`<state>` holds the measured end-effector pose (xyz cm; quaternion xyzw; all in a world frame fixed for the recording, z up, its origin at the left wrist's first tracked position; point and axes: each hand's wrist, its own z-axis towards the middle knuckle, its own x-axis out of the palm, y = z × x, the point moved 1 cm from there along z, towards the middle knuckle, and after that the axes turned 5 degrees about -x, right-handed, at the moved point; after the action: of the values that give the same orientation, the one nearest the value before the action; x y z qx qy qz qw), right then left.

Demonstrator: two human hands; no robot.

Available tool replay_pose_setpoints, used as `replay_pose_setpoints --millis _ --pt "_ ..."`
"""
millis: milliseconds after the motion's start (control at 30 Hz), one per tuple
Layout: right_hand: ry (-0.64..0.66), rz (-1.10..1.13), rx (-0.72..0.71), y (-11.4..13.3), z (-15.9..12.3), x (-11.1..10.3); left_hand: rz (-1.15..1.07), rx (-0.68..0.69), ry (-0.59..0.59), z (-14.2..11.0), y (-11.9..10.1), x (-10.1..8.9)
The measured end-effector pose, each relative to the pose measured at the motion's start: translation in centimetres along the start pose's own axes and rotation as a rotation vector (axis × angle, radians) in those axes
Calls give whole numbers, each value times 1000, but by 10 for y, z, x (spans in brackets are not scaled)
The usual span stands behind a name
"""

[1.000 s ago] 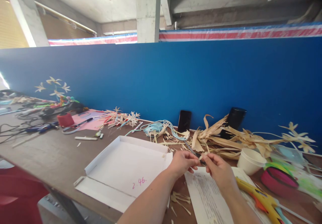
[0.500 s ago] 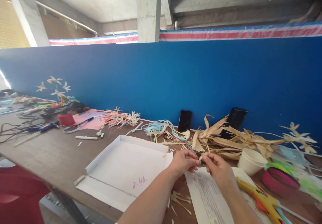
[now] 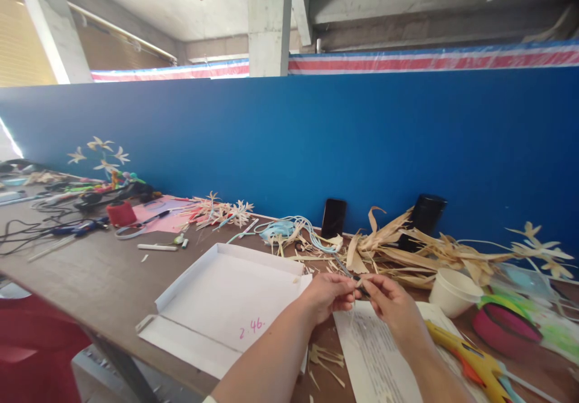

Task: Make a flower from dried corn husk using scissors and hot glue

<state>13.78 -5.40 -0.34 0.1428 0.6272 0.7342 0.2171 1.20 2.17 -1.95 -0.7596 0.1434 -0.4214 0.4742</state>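
Observation:
My left hand [image 3: 329,295] and my right hand [image 3: 388,294] meet above the table, fingertips pinched together on a small piece of pale dried husk [image 3: 359,283]. The fingers hide most of the piece. Just behind them lies a thin dark tool [image 3: 344,266], partly covered, its kind unclear. Below my right hand is a printed sheet [image 3: 368,349]. To the left, an opened white box [image 3: 226,288] bears a handwritten "2.46". Cut husk strips [image 3: 326,358] are scattered between the box and the sheet.
Dried husks [image 3: 384,249] lie behind my hands, near a phone [image 3: 333,217] and a black cylinder [image 3: 427,213] by the blue partition [image 3: 289,137]. On the right are a paper cup [image 3: 455,291], a pink tape roll [image 3: 504,327] and a yellow glue gun [image 3: 470,361]. Husk flowers [image 3: 230,210] lie further left.
Both hands stay in nearly the same place, with the fingers shifted slightly around the husk piece. A thin strand now shows below the fingers. The view has moved a little.

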Motion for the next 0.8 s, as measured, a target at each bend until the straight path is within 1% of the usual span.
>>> replay_pose_setpoints --millis 167,333,400,467,567,633,733,800 --pt "29 5 -8 6 -3 2 -88 -81 63 0 0 -2" --pt "51 -3 5 9 -4 3 -130 -83 111 1 0 -3" --pt "45 20 16 10 -5 5 -112 -72 109 1 1 -3" --pt "37 50 21 10 -6 6 -72 -44 70 2 1 -1" --pt "18 76 44 6 -5 5 76 77 -65 4 1 2" --pt "3 66 77 1 -3 3 253 189 -186 4 1 5" --pt "22 37 101 -5 -2 1 657 435 -350 1 0 8" --pt "39 8 106 -6 -1 1 958 611 -395 -4 0 11"
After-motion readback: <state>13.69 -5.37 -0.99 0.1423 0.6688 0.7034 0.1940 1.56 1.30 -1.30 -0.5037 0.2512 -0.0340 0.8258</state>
